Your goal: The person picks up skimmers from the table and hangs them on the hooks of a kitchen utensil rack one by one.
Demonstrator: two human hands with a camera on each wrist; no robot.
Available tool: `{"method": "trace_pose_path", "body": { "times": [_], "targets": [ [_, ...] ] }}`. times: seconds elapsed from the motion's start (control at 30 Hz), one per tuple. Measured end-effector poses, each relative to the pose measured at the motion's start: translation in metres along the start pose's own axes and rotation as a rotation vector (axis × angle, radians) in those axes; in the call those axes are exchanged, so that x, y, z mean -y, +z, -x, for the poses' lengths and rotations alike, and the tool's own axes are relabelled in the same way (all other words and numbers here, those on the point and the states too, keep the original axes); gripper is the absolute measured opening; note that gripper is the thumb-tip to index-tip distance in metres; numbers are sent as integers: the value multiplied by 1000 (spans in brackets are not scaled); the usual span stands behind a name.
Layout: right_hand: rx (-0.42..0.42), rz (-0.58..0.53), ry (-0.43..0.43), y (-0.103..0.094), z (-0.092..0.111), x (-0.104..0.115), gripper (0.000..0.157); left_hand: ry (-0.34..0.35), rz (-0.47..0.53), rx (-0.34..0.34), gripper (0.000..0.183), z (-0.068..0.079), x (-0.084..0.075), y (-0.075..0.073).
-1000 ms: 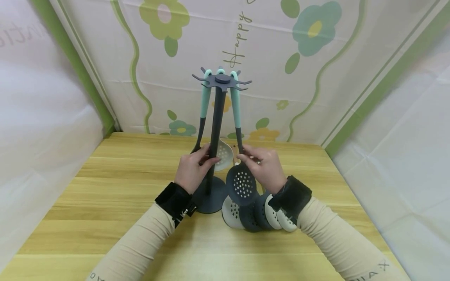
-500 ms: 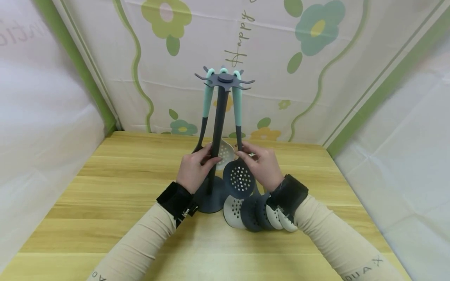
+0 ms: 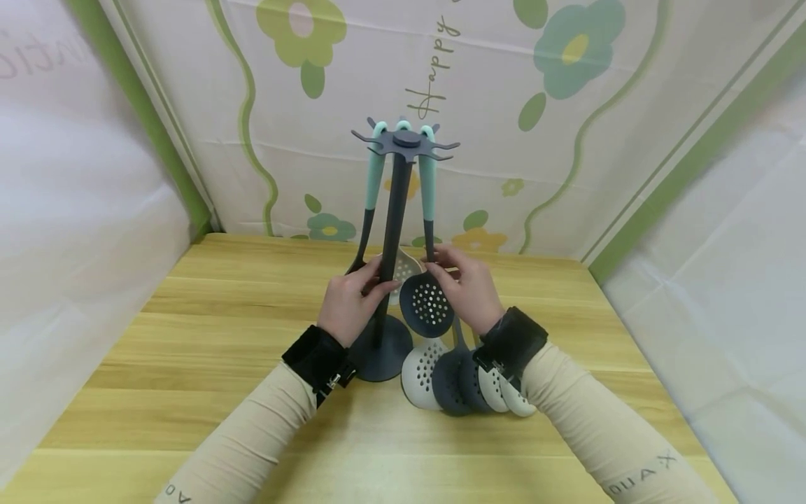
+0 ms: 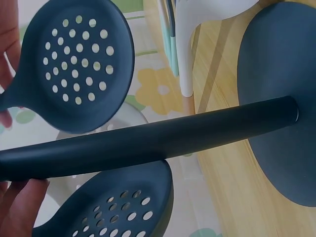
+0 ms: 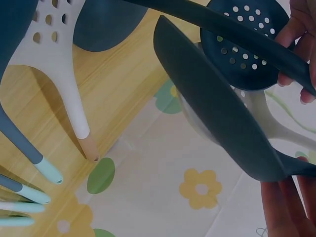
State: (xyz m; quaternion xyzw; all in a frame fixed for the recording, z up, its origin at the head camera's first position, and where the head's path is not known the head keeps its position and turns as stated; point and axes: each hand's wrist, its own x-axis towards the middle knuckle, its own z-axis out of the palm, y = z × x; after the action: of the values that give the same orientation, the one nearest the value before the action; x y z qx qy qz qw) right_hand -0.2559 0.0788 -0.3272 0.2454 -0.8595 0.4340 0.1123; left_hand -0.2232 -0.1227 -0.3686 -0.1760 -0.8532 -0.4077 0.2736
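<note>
My left hand (image 3: 352,304) grips the upright pole (image 3: 395,210) of a dark utensil stand, thumb in front. The stand's round base (image 3: 380,360) rests on the table. Two dark skimmers and a pale one (image 3: 406,266) hang by mint handles from its hooked top (image 3: 406,140). My right hand (image 3: 469,290) pinches the neck of the right-hand dark skimmer (image 3: 411,302), which still hangs from its hook. That skimmer's perforated bowl shows face-on in the left wrist view and edge-on in the right wrist view. The other dark skimmer (image 4: 153,185) hangs left of the pole.
Right of the base, several utensils lie overlapped in a row, including a white slotted one (image 3: 415,381) and a dark one (image 3: 447,385). In the right wrist view, their handles (image 5: 49,170) point toward the table's back edge. A flowered curtain (image 3: 491,175) stands behind.
My right hand has lifted the skimmer's bowl up and back a little. The lying utensils below it show more. My left hand keeps its grip on the pole.
</note>
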Motion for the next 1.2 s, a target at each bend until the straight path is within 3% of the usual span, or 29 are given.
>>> {"method": "trace_pose_path", "body": {
  "times": [0.37,0.87,1.2],
  "targets": [
    [7,9,21,1,-3,-2,26,-4,1,2,35,-1,0,1],
    [5,1,-19,2,-2,-9,26,2,-5,-6,34,-1,-1,3],
    [16,8,23,0,2,-17,22,2,-19,-17,32,0,0,3]
  ]
}}
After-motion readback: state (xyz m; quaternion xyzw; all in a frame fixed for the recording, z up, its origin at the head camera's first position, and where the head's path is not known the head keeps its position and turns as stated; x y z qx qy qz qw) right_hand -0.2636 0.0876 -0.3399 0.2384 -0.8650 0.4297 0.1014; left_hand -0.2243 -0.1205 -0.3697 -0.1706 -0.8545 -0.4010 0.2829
